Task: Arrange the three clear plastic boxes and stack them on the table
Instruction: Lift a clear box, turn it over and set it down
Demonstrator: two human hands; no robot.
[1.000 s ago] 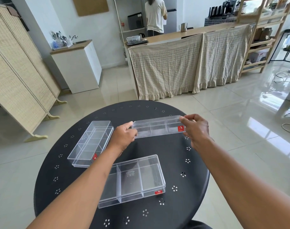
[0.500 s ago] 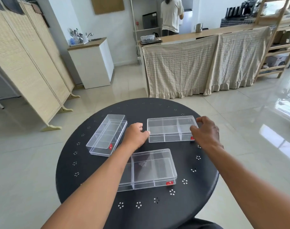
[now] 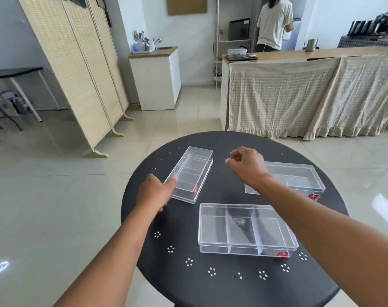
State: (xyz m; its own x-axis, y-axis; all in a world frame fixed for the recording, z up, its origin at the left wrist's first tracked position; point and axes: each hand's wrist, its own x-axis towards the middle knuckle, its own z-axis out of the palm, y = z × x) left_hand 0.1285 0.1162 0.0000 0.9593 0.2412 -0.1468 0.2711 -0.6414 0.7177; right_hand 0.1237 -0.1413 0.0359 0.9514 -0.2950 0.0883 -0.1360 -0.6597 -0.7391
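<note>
Three clear plastic boxes lie apart on the round black table [image 3: 210, 284]. The narrow box [image 3: 190, 173] sits at the left, angled away from me. The wide box with dividers [image 3: 246, 230] is nearest me. A third box [image 3: 299, 178] rests at the right, partly hidden by my right forearm. My left hand [image 3: 154, 192] touches the narrow box's near left corner with a fingertip. Hovering between the narrow box and the right box, my right hand [image 3: 247, 166] has its fingers loosely curled and holds nothing.
A woven folding screen [image 3: 78, 69] stands at the left and a white cabinet [image 3: 155, 78] behind it. A cloth-draped counter [image 3: 299, 94] runs across the back right, with a person [image 3: 273, 23] standing behind it. Glossy tile floor surrounds the table.
Both hands set the third box down at the right and let go. My left hand moved to the narrow box's corner; my right hand lifted off and drifted left. The view shifted left.
</note>
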